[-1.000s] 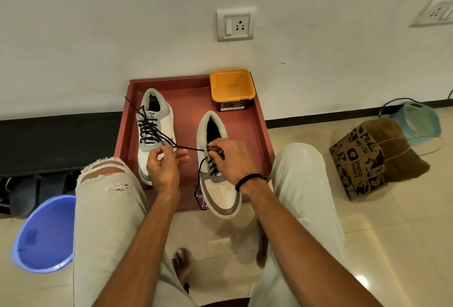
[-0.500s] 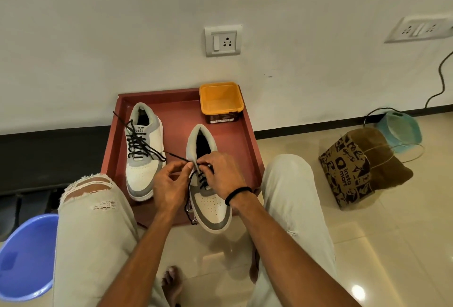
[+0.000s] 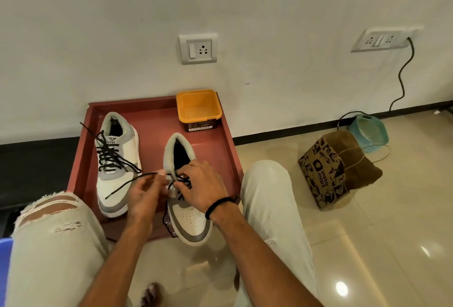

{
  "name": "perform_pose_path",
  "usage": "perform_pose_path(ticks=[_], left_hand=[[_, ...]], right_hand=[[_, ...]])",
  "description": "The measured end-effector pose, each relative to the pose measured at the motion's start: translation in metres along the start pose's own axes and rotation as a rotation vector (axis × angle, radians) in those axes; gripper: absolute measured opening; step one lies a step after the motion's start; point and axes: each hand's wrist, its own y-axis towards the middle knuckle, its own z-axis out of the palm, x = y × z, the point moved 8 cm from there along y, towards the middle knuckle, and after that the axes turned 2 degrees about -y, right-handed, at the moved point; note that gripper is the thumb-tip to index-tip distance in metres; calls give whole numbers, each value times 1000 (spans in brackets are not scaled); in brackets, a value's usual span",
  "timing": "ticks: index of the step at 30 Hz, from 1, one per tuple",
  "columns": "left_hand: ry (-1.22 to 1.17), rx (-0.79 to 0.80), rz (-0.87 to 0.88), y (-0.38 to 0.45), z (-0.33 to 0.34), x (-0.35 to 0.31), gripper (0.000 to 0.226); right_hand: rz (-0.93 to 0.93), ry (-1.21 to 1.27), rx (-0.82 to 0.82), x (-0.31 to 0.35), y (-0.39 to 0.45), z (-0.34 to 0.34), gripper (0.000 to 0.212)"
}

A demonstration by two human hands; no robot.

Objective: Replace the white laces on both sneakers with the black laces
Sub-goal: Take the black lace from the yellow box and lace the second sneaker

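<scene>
The right sneaker [image 3: 187,211] lies heel-at-12 on the tray [image 3: 228,159], and its black lace [image 3: 127,184] runs out toward 9 from the eyelets, pinched by the nearer left hand [image 3: 147,191] while the right hand [image 3: 201,184] pinches lace at the eyelets.

A shallow red rectangular tray [image 3: 228,145] sits on the floor against the wall. An orange square plastic tub [image 3: 198,108] stands in its far right corner. A grey-and-white sneaker with black laces [image 3: 115,162] lies along the left edge. A second grey-and-white sneaker [image 3: 188,218] lies right of it, its toe overhanging the near edge. A brown printed paper bag [image 3: 326,179] stands on the floor, well right of the tray.
</scene>
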Motion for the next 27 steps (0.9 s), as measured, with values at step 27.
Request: perform_pose_path(ticks=[27], left_hand=[[171,8,180,-1,2,-15,6]], right_hand=[[162,-81,176,-24,-9,8,77]])
